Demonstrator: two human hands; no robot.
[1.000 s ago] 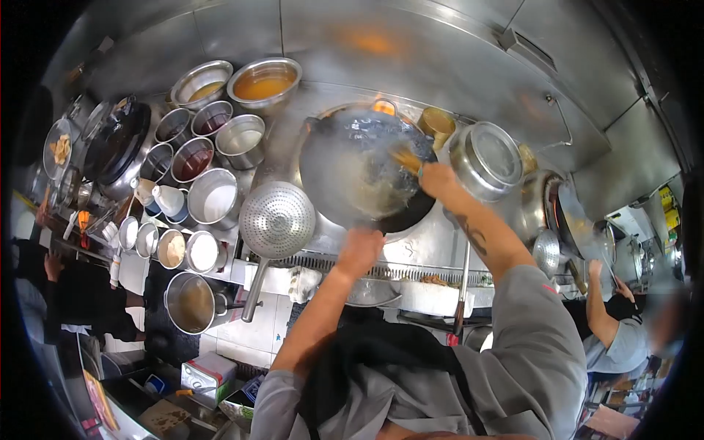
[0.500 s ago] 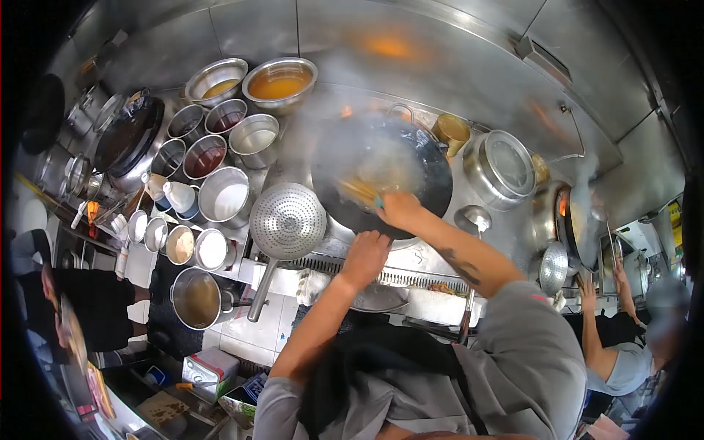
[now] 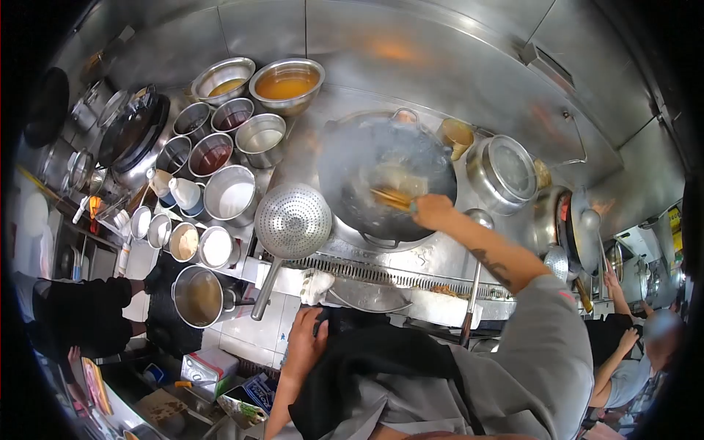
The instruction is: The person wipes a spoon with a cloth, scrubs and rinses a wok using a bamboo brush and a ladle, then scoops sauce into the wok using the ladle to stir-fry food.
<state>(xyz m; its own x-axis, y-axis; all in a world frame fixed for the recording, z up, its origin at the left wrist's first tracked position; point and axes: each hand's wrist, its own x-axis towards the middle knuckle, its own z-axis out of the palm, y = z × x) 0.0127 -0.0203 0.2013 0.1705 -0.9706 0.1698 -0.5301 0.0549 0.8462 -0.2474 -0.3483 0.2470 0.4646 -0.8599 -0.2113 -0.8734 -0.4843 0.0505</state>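
My right hand (image 3: 434, 211) is closed around a bamboo wok brush (image 3: 392, 196). The brush's pale bristles reach into a large black wok (image 3: 425, 165), where murky liquid steams. My left hand (image 3: 302, 339) is low, in front of the stove's edge and away from the wok. Its fingers are curled at something dark beside my black apron (image 3: 345, 359); what that is, I cannot make out. A perforated strainer ladle (image 3: 293, 220) lies left of the wok, its handle pointing toward me.
Several steel pots of seasoning, among them one of white powder (image 3: 236, 198), stand at the left. Behind are bowls of orange liquid (image 3: 286, 86). A lidded pot (image 3: 506, 172) and a ladle (image 3: 478, 218) are at the right. A co-worker (image 3: 623, 359) stands far right.
My left hand has left the wok's near rim and dropped down and left toward my body. My right hand, with the brush, has shifted right. The wok sits flatter, with its near handle showing.
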